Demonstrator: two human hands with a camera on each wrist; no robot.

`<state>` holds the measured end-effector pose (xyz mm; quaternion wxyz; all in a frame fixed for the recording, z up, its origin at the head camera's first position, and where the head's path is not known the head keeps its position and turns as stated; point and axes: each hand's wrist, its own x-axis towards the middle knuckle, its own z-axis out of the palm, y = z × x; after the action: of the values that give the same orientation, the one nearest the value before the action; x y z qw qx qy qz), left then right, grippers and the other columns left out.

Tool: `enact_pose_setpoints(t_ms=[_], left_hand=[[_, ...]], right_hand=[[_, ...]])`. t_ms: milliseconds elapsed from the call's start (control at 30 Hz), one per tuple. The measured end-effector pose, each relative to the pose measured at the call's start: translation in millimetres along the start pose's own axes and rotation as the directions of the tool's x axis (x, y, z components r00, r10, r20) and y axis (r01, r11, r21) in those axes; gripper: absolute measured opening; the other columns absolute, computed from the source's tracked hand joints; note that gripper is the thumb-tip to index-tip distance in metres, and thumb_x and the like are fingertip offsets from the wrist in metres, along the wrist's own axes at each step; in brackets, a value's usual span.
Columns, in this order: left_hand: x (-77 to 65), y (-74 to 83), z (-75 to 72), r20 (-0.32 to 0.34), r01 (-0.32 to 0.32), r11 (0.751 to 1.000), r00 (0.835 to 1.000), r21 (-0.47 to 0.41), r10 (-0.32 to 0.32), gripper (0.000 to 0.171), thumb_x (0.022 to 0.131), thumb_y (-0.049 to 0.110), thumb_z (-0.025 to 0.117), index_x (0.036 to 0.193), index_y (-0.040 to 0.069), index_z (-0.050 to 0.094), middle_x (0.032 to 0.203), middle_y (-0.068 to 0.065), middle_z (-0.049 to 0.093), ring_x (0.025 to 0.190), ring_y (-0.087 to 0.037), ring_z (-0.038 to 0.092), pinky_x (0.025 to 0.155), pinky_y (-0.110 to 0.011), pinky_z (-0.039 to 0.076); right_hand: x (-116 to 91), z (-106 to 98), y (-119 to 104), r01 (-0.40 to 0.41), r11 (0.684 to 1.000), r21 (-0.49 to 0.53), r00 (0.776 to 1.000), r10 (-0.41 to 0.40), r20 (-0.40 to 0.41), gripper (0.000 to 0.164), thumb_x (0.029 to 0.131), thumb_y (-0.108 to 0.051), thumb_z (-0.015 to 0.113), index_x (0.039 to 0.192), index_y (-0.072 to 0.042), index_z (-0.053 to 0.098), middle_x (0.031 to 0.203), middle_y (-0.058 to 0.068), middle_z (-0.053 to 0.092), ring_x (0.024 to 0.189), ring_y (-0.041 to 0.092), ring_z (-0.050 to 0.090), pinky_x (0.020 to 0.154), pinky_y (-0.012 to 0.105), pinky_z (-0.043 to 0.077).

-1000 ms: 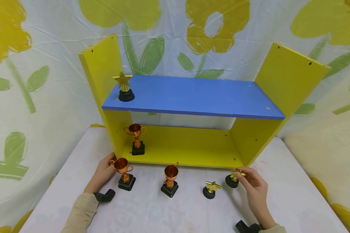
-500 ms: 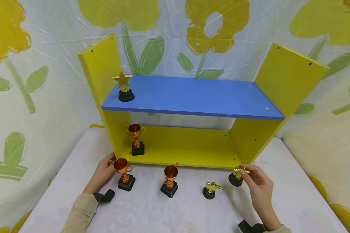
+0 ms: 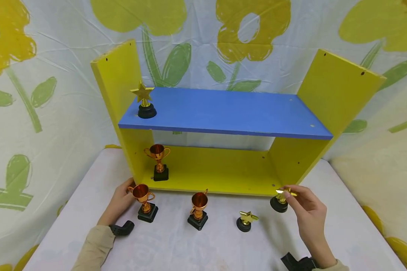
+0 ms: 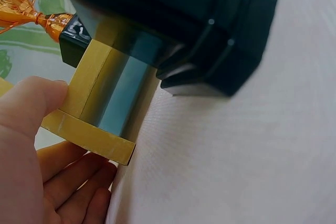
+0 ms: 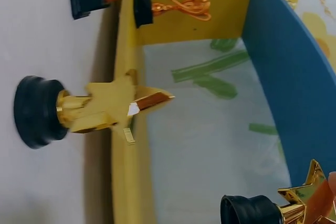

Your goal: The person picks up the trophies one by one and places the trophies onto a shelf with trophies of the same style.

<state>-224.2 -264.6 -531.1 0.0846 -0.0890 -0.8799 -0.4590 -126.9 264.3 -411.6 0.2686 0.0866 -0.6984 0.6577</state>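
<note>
My right hand [image 3: 310, 214] pinches a gold star trophy [image 3: 279, 204] by its star, its round black base hanging in front of the shelf's lower right. In the right wrist view that held trophy's base [image 5: 251, 211] shows at the bottom right corner, with only a fingertip visible. My left hand [image 3: 119, 201] grips the lower left corner of the yellow shelf [image 4: 105, 142], thumb on one side and fingers on the other. Next to it a bronze cup trophy [image 3: 147, 210] stands on the table, another bronze cup [image 3: 197, 221] near the middle. A second star trophy [image 3: 244, 225] stands right of them.
A blue board [image 3: 224, 111] forms the upper level, with a gold star trophy [image 3: 146, 110] at its left end. Below, a bronze cup [image 3: 161, 173] stands on the yellow bottom board [image 3: 220, 173]. Yellow side panels [image 3: 339, 90] rise at both ends. A flowered cloth hangs behind.
My right hand has moved right and slightly up toward the shelf, lifting the star trophy with it. The left hand stays at the shelf corner.
</note>
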Motion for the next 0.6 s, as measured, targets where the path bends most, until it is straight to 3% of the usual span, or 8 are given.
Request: enact_pose_setpoints(t_ms=[200,400,600], left_hand=[[-0.4,1.3,0.2,-0.011,-0.021,1.0,1.0,0.007,0.021,0.026,0.088,0.004,0.059,0.114,0.005,0.059,0.101,-0.01,0.063,0.093,-0.025,0.054,0.084,-0.043,0.046],[-0.1,1.9,-1.0,-0.009,-0.032,0.999,0.999,0.008,0.032,0.029,0.09,0.007,0.059,0.119,0.005,0.059,0.108,-0.011,0.065,0.097,-0.024,0.055,0.087,-0.043,0.047],[-0.3,0.3,-0.5,-0.006,-0.02,1.0,1.0,0.005,0.02,0.032,0.089,0.005,0.058,0.121,0.005,0.059,0.108,-0.011,0.065,0.096,-0.024,0.055,0.087,-0.041,0.047]], right_hand=[[7.2,0.6,-13.3,0.023,1.0,0.006,1.0,-0.023,-0.006,0.02,0.088,0.016,0.06,0.108,0.019,0.06,0.101,0.008,0.069,0.087,0.015,0.065,0.079,0.017,0.052],[12.5,1.8,-23.6,0.079,0.996,0.038,0.997,-0.08,0.018,0.022,0.088,0.017,0.06,0.109,0.021,0.059,0.103,0.009,0.069,0.087,0.015,0.065,0.077,0.016,0.052],[20.5,4.9,-35.2,0.074,0.996,0.058,0.997,-0.075,0.014,0.022,0.088,0.018,0.059,0.109,0.021,0.059,0.101,0.009,0.069,0.086,0.017,0.065,0.076,0.016,0.052]])
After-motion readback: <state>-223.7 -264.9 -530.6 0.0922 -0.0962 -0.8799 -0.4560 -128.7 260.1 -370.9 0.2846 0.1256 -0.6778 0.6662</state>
